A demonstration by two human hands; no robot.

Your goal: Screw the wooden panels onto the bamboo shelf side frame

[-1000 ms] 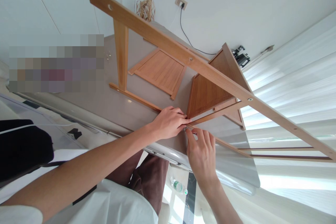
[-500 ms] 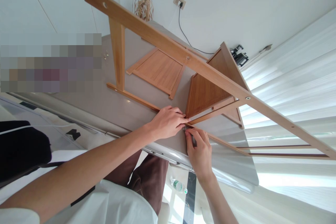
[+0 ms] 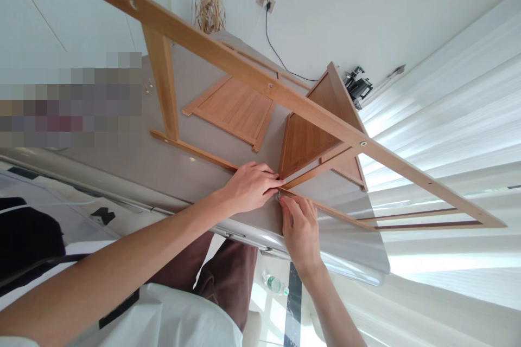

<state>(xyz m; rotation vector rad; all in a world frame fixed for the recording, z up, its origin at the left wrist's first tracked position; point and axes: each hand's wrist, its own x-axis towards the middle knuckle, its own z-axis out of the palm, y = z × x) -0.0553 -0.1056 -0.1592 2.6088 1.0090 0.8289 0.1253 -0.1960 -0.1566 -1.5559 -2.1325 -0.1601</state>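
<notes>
A wooden frame [image 3: 228,68] stands on its side across the table, one long rail raised and the other low. My left hand [image 3: 252,187] grips the low rail where a slatted wooden panel [image 3: 307,143] and a crossbar meet it, fingers closed around the joint. Just to the right, my right hand [image 3: 301,225] pinches a small thin metal tool [image 3: 279,194] against the outer side of that rail. The palm hides most of the tool, so its full shape does not show. Another wooden panel [image 3: 232,111] lies flat behind the frame.
The grey table [image 3: 195,187] has small metal parts near its left side. At the back are a dried straw bundle [image 3: 210,12], a wall socket [image 3: 265,1] with a cord and a black device [image 3: 358,87]. White curtains [image 3: 448,92] hang to the right. A plastic bottle [image 3: 275,284] lies below.
The view has shifted, so the frame and table appear slightly farther left. Both hands stay at the same joint; my right hand's fingers have turned slightly around the metal tool.
</notes>
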